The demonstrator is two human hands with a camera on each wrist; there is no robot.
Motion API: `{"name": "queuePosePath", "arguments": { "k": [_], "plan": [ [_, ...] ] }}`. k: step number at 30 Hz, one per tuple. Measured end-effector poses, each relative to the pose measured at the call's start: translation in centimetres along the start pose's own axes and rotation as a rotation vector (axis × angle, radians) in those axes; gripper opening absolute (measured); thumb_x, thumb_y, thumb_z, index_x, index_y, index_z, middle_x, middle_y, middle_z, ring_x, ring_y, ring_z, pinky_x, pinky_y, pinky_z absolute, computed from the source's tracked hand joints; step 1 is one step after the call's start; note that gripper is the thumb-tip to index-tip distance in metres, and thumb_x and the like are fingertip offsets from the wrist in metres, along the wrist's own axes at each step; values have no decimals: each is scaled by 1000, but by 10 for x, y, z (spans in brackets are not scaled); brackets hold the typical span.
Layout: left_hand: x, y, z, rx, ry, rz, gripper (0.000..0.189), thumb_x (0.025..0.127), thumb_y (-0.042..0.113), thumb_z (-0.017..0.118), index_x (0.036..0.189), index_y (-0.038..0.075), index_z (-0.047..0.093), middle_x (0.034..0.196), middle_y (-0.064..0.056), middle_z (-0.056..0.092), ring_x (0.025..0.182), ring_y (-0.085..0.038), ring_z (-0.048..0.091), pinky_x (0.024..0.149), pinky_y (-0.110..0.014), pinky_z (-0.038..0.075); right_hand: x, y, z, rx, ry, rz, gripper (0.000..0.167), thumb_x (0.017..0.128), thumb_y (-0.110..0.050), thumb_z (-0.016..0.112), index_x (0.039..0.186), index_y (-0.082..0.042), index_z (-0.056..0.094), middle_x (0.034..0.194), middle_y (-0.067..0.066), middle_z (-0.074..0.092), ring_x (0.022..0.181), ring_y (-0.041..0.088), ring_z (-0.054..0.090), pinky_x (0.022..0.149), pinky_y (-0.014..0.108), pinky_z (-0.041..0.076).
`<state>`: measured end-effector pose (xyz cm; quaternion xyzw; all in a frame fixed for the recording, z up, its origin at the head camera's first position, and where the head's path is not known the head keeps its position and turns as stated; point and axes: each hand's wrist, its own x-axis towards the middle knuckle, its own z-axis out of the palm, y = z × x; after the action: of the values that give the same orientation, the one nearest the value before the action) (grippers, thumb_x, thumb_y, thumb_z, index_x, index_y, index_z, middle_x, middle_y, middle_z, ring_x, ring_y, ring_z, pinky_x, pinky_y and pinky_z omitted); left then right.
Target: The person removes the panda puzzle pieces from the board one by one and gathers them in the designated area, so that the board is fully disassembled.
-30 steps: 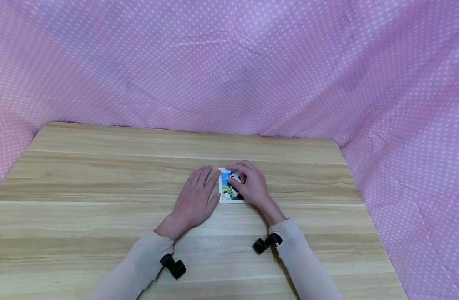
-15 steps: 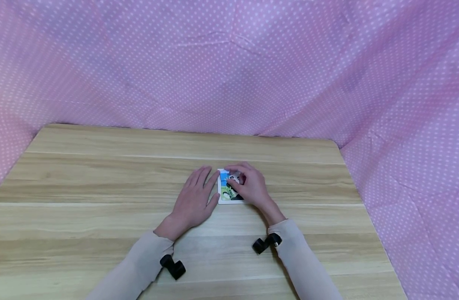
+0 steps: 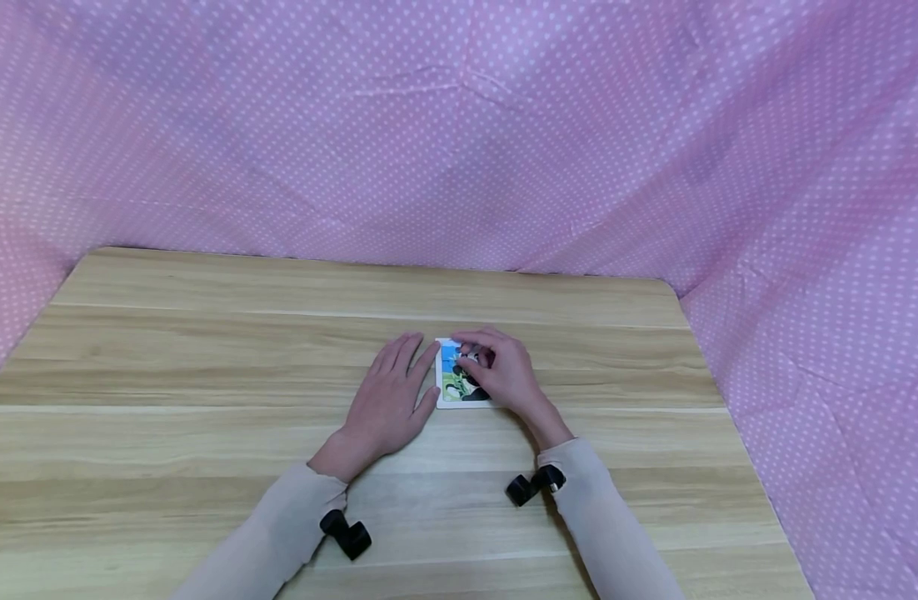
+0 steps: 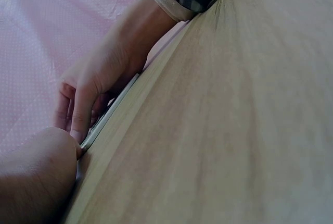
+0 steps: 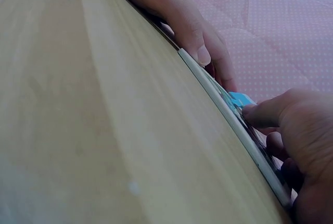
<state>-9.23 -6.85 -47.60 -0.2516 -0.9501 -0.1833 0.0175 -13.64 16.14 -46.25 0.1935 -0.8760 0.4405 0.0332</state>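
A small panda jigsaw puzzle in a white frame lies flat on the wooden table. My left hand rests palm down with fingers spread; its thumb and index fingertip are right at the frame's left edge. My right hand is over the puzzle's right part, thumb and index finger curled toward its upper left. In the right wrist view a blue puzzle piece stands tilted up above the white frame, pinched at the right thumb and fingertips. The right hand hides much of the panda picture.
The wooden table reaches back to a pink polka-dot cloth, which also hangs at the right side. A black wrist camera sits on the left sleeve, another black camera on the right one.
The right fingers shift very slightly over the puzzle's upper part, and the blue area between them looks a little different. The left hand stays in place.
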Motion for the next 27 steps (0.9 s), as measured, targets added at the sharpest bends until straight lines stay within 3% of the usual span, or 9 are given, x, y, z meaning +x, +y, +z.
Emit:
{"name": "queuePosePath", "arguments": {
  "k": [15,27],
  "plan": [
    [-1,1,-1,-2,3,-1,68,115,39,43,174,5,34,177,-24,32,168,-41,23,139,-54,16,1,2,-4,38,-8,18,34,99,-4,83,133,-6,81,106,7,77,85,15,63,71,23,52],
    [0,0,1,-16,34,9,67,115,39,45,173,7,38,175,-24,35,165,-41,27,138,-54,20,-2,1,-12,89,3,73,32,101,-3,80,133,-7,81,110,8,73,87,16,60,71,20,49]
  ]
}}
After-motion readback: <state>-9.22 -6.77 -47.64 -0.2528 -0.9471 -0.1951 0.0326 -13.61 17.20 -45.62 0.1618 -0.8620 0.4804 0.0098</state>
